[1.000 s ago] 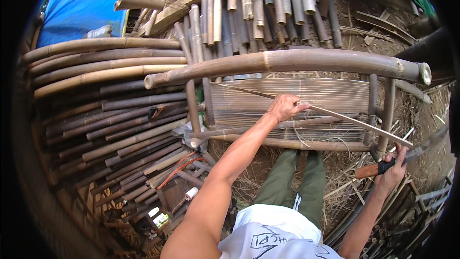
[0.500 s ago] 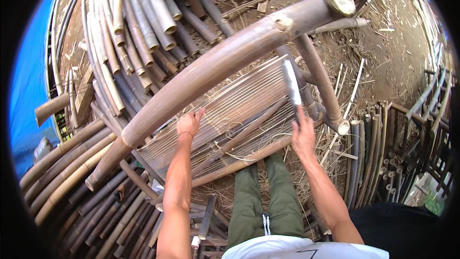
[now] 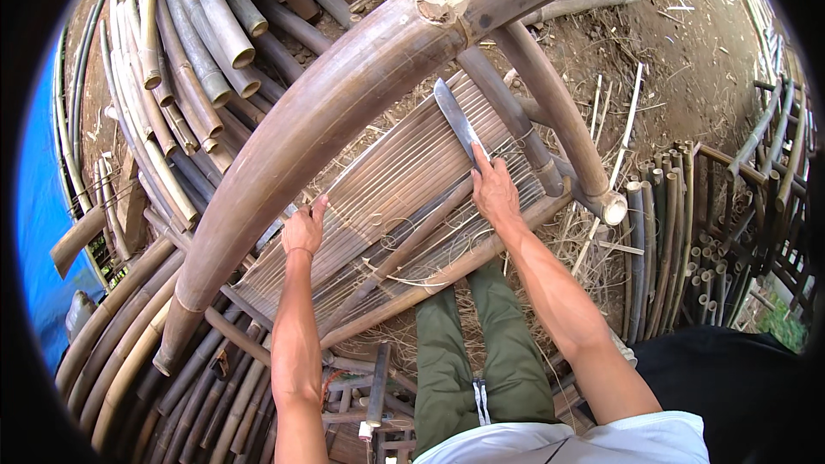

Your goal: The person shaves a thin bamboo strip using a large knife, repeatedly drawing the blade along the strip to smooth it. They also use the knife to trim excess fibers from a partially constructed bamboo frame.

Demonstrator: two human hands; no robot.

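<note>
A bamboo bench or chair frame fills the middle, with a thick curved pole (image 3: 335,112) arching over a panel of thin bamboo slats (image 3: 387,172). My right hand (image 3: 497,193) is closed around the handle of a large knife (image 3: 455,112). The broad metal blade points up and left over the slats. At the panel's far left edge, my left hand (image 3: 302,230) is closed with the thumb up, its fingers curled at the edge slat and partly hidden. Beneath the panel runs a slanting bamboo brace (image 3: 400,249). A round rail (image 3: 447,271) borders its near side, by my legs.
Stacked bamboo poles (image 3: 198,34) lie at the upper left, and more poles (image 3: 129,352) at the lower left. Upright cut bamboo pieces (image 3: 662,249) stand on the right. A blue tarp (image 3: 39,206) hangs at the far left. Shavings litter the dirt floor (image 3: 687,69).
The knife has swung left from the panel's right end to over the slats, my right hand moving left and up with it. My left hand has shifted slightly left; the view has moved too.
</note>
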